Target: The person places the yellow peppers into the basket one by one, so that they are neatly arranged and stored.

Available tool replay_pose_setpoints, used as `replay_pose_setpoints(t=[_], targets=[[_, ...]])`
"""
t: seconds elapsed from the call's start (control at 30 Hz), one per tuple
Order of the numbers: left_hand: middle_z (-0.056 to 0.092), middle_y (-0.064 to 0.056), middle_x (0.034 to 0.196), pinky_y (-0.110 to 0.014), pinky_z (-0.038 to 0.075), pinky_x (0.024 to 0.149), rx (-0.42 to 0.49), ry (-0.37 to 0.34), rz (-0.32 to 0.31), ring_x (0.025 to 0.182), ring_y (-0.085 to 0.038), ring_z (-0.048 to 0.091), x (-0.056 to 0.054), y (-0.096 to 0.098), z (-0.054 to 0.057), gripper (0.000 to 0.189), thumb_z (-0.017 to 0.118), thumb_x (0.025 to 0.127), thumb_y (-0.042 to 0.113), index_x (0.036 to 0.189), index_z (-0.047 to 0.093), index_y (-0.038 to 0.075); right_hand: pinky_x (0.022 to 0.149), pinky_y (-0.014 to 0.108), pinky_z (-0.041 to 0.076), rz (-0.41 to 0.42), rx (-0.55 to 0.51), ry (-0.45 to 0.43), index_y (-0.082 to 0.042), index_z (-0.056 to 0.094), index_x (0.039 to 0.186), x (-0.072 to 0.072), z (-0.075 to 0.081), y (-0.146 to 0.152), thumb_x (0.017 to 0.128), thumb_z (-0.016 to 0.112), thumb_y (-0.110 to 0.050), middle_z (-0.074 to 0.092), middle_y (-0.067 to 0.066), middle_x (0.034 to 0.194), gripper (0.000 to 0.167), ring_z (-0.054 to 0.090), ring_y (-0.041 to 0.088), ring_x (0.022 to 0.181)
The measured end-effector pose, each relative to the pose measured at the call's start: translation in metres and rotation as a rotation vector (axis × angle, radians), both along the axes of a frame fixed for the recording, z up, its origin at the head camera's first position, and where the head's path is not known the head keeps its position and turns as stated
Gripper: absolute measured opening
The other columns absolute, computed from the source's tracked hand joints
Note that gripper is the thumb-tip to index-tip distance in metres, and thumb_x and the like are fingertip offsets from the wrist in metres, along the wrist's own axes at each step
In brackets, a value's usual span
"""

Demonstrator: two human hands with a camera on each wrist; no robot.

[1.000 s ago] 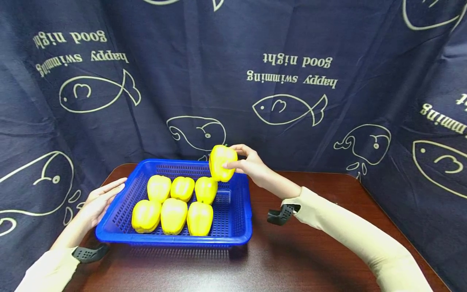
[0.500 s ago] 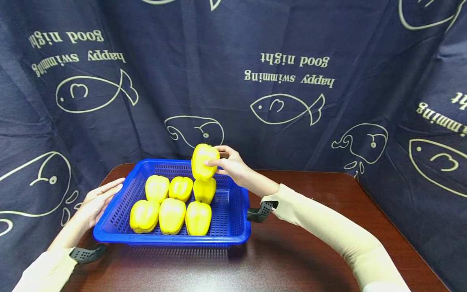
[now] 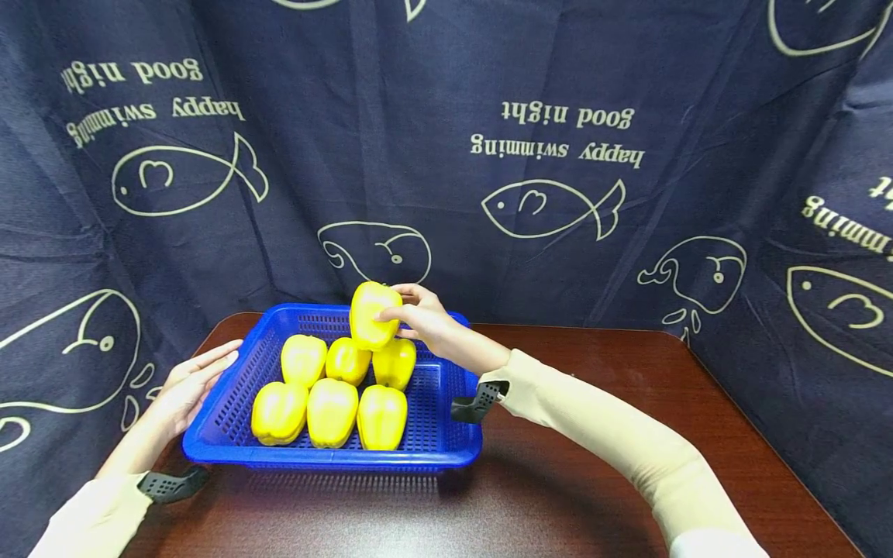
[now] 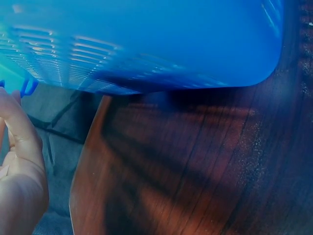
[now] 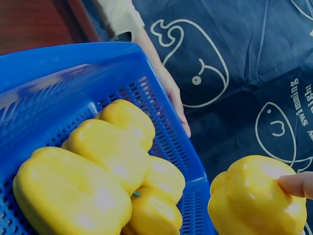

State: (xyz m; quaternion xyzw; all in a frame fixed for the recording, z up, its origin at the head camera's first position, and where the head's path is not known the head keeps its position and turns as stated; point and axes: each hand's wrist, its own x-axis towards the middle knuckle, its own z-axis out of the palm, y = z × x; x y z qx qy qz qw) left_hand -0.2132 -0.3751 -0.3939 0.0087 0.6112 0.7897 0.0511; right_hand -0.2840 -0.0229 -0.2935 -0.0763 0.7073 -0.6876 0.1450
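A yellow bell pepper [image 3: 372, 314] is held up by my right hand [image 3: 427, 319], thumb on its near side, over the back part of the blue basket [image 3: 328, 457]. In the right wrist view the same bell pepper [image 5: 257, 198] shows with one fingertip against it; the rest of that hand is out of frame. Several more yellow bell peppers [image 3: 332, 413] lie in two rows inside the basket. My left hand [image 3: 187, 391] lies along the basket's left side, its fingers fairly straight against the outer wall. The left wrist view catches part of that hand [image 4: 22, 161] beside the basket.
The basket stands on a dark reddish-brown table [image 3: 593, 465], toward its left. Bare basket floor [image 3: 422, 418] shows at the right end. A dark blue curtain [image 3: 446, 139] with fish and whale drawings hangs behind and at both sides.
My right hand has carried the bell pepper leftward over the basket, from above its back right to above the middle of the back row. The left hand and basket stay put.
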Motion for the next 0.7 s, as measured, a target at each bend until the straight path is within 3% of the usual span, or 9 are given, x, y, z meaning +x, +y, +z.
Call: replay_pose_setpoints(t=[0.2,0.47,0.7], targets=[[0.071,0.018,0.098,-0.022,0.058,0.072,-0.029,-0.010,0.028,0.087,-0.004,0.070,0.001,-0.001,-0.001,0.028,0.049,0.101,0.019,0.106,0.069,0.039,0.100,0.049,0.047,0.008,-0.026,-0.037,-0.009,0.059,0.118,0.001,-0.002,-0.015,0.075,0.071,-0.003,0.060,0.005,0.108,0.045,0.058,0.019,0.093],[0.070,0.019,0.101,-0.020,0.057,0.074,-0.035,0.020,0.029,0.089,-0.002,0.069,0.000,0.000,0.001,0.027,0.050,0.100,0.018,0.110,0.069,0.036,0.095,0.048,0.051,-0.003,-0.005,-0.057,-0.012,0.061,0.114,0.000,-0.010,-0.041,0.072,0.074,-0.004,0.061,0.002,0.108,0.045,0.059,0.018,0.095],[0.071,0.018,0.099,-0.021,0.058,0.073,-0.035,-0.003,0.040,0.087,-0.003,0.070,0.001,0.000,0.000,0.027,0.051,0.100,0.019,0.108,0.069,0.037,0.096,0.048,0.050,-0.026,0.020,-0.065,-0.014,0.061,0.113,-0.003,-0.022,-0.059,0.071,0.077,-0.005,0.060,0.002,0.113,0.046,0.059,0.019,0.103]])
